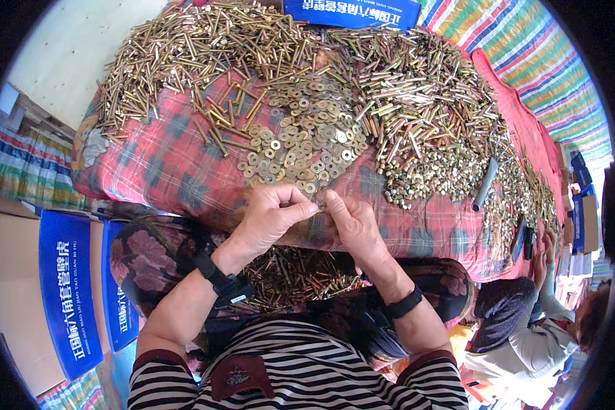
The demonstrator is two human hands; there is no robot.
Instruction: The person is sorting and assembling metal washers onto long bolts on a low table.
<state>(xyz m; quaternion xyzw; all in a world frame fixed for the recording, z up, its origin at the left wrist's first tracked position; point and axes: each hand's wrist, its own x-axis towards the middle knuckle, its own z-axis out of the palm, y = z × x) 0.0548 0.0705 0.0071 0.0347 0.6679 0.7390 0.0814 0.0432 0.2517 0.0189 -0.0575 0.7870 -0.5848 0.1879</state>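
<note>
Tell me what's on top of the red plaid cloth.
The red plaid cloth bears heaped bolts, round washers toward the middle, slim metal pieces and small nut-like pieces toward the right. Cloth under the heaps, and whatever it covers, can't be seen.

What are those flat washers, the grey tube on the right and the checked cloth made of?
Flat washers: metal, perhaps yellow-plated steel or brass; they look golden-brown, with some bright glints.
Grey tube: possibly plastic, given its smooth, even grey, though painted metal can't be ruled out.
Checked cloth: woven fabric, apparently, with a matt surface and soft folds; fibre unclear.
</note>
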